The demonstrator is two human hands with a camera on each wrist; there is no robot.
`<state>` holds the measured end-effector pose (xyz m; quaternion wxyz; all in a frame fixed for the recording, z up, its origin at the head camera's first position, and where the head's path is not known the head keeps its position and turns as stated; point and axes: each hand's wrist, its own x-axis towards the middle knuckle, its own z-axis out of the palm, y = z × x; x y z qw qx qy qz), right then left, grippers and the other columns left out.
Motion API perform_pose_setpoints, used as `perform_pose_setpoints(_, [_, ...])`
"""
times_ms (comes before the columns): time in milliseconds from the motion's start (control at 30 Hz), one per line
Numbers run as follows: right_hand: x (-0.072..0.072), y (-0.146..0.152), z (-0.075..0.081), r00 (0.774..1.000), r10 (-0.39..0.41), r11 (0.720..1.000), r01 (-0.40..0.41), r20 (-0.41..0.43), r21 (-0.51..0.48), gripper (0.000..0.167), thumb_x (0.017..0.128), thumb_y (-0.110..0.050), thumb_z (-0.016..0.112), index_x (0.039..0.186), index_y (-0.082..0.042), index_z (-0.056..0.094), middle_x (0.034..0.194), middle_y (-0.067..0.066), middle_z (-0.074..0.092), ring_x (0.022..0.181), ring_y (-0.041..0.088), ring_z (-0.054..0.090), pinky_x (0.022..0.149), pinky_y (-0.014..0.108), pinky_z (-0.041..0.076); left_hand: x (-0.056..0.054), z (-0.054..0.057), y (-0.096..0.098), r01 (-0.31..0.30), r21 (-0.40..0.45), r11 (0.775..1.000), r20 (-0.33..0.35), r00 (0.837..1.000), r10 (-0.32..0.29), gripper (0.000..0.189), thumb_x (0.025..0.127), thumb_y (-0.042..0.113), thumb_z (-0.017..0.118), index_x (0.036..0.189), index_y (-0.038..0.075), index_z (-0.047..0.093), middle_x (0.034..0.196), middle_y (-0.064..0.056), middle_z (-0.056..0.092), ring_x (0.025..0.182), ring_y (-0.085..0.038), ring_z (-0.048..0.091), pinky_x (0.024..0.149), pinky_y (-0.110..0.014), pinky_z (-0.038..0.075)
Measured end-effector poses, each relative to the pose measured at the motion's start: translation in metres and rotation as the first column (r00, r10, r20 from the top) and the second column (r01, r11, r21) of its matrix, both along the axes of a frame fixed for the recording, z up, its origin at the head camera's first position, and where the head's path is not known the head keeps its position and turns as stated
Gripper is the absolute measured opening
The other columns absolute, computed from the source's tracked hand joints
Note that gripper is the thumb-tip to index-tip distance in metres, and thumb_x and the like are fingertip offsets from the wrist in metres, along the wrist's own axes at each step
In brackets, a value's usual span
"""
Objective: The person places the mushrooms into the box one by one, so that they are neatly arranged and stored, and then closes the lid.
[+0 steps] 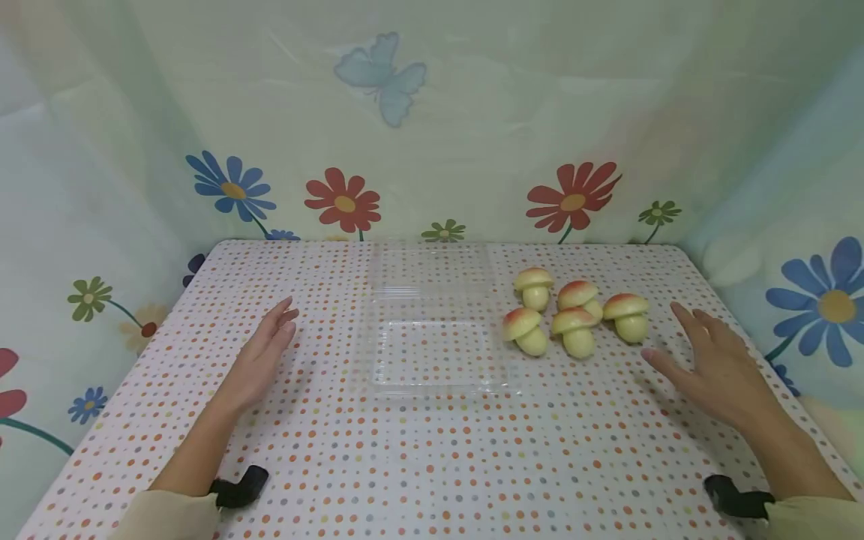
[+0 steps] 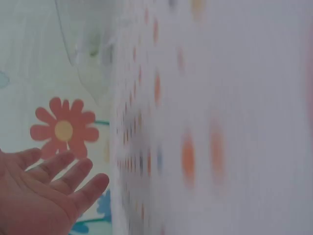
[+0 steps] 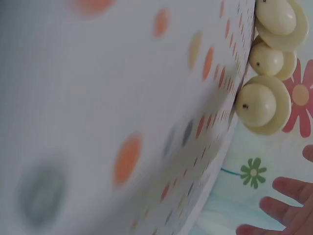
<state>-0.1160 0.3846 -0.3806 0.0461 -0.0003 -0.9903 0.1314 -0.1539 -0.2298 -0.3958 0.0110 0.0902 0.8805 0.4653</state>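
Several toy mushrooms [image 1: 574,330] with pale stems and red-tinted caps form a group on the right half of the table. To their left lies a clear plastic clamshell box [image 1: 439,386], its lid [image 1: 432,266] folded back toward the wall. My left hand [image 1: 259,360] hovers left of the box, holding nothing; the left wrist view shows its fingers [image 2: 88,191] spread and straight. Just right of the rightmost mushroom [image 1: 626,319], my right hand [image 1: 718,367] has its thumb apart from its fingers and holds nothing. In the right wrist view, stem ends of three mushrooms [image 3: 259,105] show.
A white cloth with coloured dots covers the table [image 1: 405,465]. Behind it hangs a flowered curtain [image 1: 459,135], which also runs along both sides. Dark wrist mounts [image 1: 243,487] sit at the sleeve cuffs.
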Motion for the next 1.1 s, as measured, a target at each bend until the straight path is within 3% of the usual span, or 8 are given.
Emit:
perform_pose_setpoints(167, [-0.008, -0.012, 0.0, 1.0, -0.021, 0.997, 0.02, -0.008, -0.074, 0.091, 0.103, -0.047, 0.056, 0.165, -0.003, 0.007, 0.154, 0.049, 0.017, 0.13, 0.073, 0.03, 0.093, 0.087, 0.032, -0.005, -0.004, 0.027, 0.013, 0.253, 0.967, 0.073, 0.997, -0.032, 0.064, 0.112, 0.037, 0.033, 0.166, 0.007, 0.013, 0.167, -0.022, 0.028, 0.154, -0.044, 0.029, 0.124, -0.063, 0.026])
perform_pose_setpoints(367, [-0.019, -0.02, 0.0, 0.999, -0.04, 0.991, 0.038, -0.012, -0.132, 0.086, 0.104, -0.042, 0.056, 0.165, -0.003, 0.01, 0.152, 0.049, 0.02, 0.125, 0.07, 0.037, 0.092, 0.084, 0.036, -0.005, -0.013, 0.051, 0.018, 0.323, 0.946, 0.089, 0.995, -0.049, 0.067, 0.11, 0.031, 0.042, 0.166, 0.01, 0.012, 0.173, -0.014, 0.013, 0.158, -0.041, 0.019, 0.126, -0.062, 0.022])
perform_pose_setpoints(533, [-0.027, -0.023, -0.005, 0.999, -0.041, 0.986, 0.037, -0.023, -0.161, 0.085, 0.104, -0.039, 0.058, 0.164, 0.0, 0.013, 0.148, 0.05, 0.024, 0.115, 0.064, 0.048, 0.085, 0.077, 0.044, -0.004, -0.019, 0.059, 0.072, 0.389, 0.918, 0.061, 0.993, -0.104, 0.071, 0.108, 0.02, 0.046, 0.166, 0.008, 0.008, 0.174, -0.014, 0.005, 0.159, -0.043, 0.01, 0.126, -0.066, 0.015])
perform_pose_setpoints(667, [-0.032, -0.024, -0.007, 0.998, -0.064, 0.981, 0.061, -0.01, -0.185, 0.084, 0.104, -0.039, 0.057, 0.165, -0.002, 0.012, 0.149, 0.051, 0.022, 0.114, 0.063, 0.05, 0.083, 0.074, 0.047, -0.004, -0.022, 0.066, 0.146, 0.4, 0.905, 0.011, 0.986, -0.164, 0.074, 0.104, 0.011, 0.048, 0.166, 0.005, 0.008, 0.173, -0.019, 0.005, 0.159, -0.047, 0.008, 0.127, -0.066, 0.009])
perform_pose_setpoints(733, [-0.035, -0.025, -0.008, 0.997, -0.073, 0.976, 0.072, 0.0, -0.204, 0.083, 0.104, -0.038, 0.056, 0.165, -0.003, 0.012, 0.149, 0.05, 0.022, 0.115, 0.063, 0.05, 0.083, 0.072, 0.048, -0.004, -0.023, 0.07, 0.165, 0.383, 0.909, -0.001, 0.984, -0.178, 0.076, 0.102, 0.008, 0.05, 0.166, 0.005, 0.009, 0.173, -0.019, 0.006, 0.159, -0.045, 0.008, 0.128, -0.064, 0.007])
perform_pose_setpoints(933, [-0.04, -0.025, -0.009, 0.998, -0.062, 0.971, 0.058, -0.009, -0.233, 0.078, 0.104, -0.033, 0.058, 0.164, -0.002, 0.019, 0.143, 0.049, 0.029, 0.11, 0.06, 0.055, 0.081, 0.067, 0.05, -0.002, -0.024, 0.081, 0.161, 0.295, 0.942, 0.021, 0.984, -0.175, 0.081, 0.095, 0.0, 0.051, 0.166, 0.008, 0.012, 0.175, -0.011, 0.01, 0.161, -0.037, 0.009, 0.13, -0.06, 0.007])
perform_pose_setpoints(1100, [-0.041, -0.023, -0.012, 0.998, -0.051, 0.975, 0.042, -0.033, -0.217, 0.074, 0.103, -0.027, 0.061, 0.161, 0.0, 0.025, 0.139, 0.046, 0.036, 0.106, 0.058, 0.057, 0.078, 0.064, 0.051, 0.001, -0.023, 0.085, 0.155, 0.262, 0.953, 0.028, 0.985, -0.168, 0.079, 0.097, -0.002, 0.047, 0.167, 0.01, 0.013, 0.175, -0.009, 0.009, 0.161, -0.035, 0.009, 0.129, -0.06, 0.007])
